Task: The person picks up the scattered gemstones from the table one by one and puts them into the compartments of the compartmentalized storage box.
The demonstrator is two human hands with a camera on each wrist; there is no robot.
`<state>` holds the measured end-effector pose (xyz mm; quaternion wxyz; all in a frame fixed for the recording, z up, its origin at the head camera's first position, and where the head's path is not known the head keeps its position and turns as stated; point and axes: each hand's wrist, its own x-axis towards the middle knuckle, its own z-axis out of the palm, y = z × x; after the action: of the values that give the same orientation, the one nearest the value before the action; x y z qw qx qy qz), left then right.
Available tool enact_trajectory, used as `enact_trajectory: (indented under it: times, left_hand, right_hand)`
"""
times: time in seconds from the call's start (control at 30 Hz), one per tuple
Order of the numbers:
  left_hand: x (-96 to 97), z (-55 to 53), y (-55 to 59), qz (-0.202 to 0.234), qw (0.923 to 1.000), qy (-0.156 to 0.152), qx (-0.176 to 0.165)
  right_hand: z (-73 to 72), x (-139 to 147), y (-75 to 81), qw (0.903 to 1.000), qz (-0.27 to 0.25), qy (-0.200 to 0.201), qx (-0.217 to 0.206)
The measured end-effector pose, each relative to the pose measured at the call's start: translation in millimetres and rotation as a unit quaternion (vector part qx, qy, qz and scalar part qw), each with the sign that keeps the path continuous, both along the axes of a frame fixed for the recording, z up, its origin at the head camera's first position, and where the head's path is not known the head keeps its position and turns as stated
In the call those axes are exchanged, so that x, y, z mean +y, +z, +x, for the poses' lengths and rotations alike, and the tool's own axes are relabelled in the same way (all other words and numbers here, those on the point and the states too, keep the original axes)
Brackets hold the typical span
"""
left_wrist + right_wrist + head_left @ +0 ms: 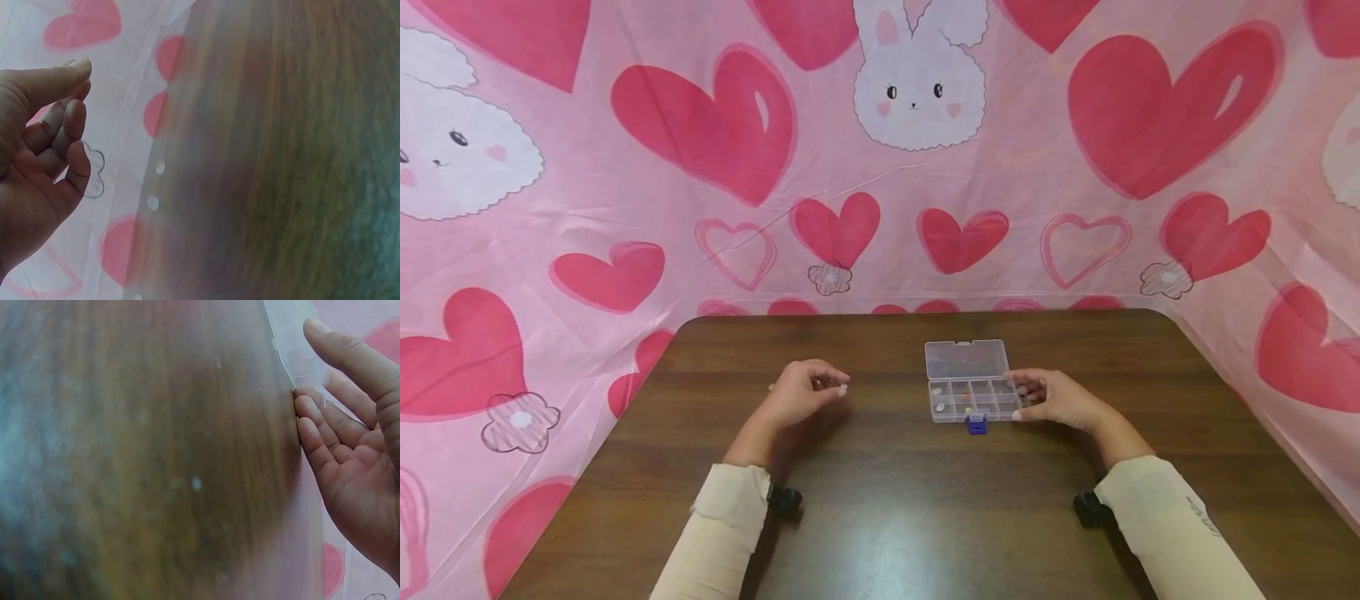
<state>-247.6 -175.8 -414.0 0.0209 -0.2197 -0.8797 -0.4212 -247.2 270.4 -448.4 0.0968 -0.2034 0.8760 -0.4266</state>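
A clear plastic compartment box [973, 402] stands on the table with its lid [966, 360] raised at the back and a blue latch [977, 426] at its front. White round pieces [940, 407] lie in its left compartments; tiny yellow and orange bits show further along. My right hand [1060, 400] holds the box's right end, thumb at the front corner, fingers along the side. Left of the box, my left hand [801, 393] pinches a small whitish piece [844, 386] between thumb and fingertip. What kind of piece it is cannot be told.
The brown wooden table [880, 517] reaches back to a pink cloth [895, 175] printed with hearts and rabbits. Small white discs [153, 203] lie on the table near my left hand in the left wrist view. Each wrist wears a black camera [786, 500].
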Motion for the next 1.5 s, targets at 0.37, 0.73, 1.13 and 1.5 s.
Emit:
enact_trajectory:
  times: [0.37,0.73,1.13,1.5]
  left_hand:
    - [17.5,0.5,-0.7,0.007,0.9989,-0.043,0.017]
    - [32.9,1.9,1.9,0.015,0.9968,-0.066,0.043]
    - [48.9,3.7,2.6,0.024,0.9952,-0.081,0.048]
    - [61.3,6.9,1.4,0.026,0.9942,-0.092,0.050]
  right_hand:
    - [0.7,-0.7,0.4,1.0000,-0.003,-0.002,-0.005]
    - [-0.6,-1.4,-1.4,0.9999,0.007,-0.002,0.011]
    - [0.4,-2.3,-1.5,0.9999,0.008,-0.007,0.008]
    - [1.9,-2.6,1.8,0.9999,0.013,-0.011,0.002]
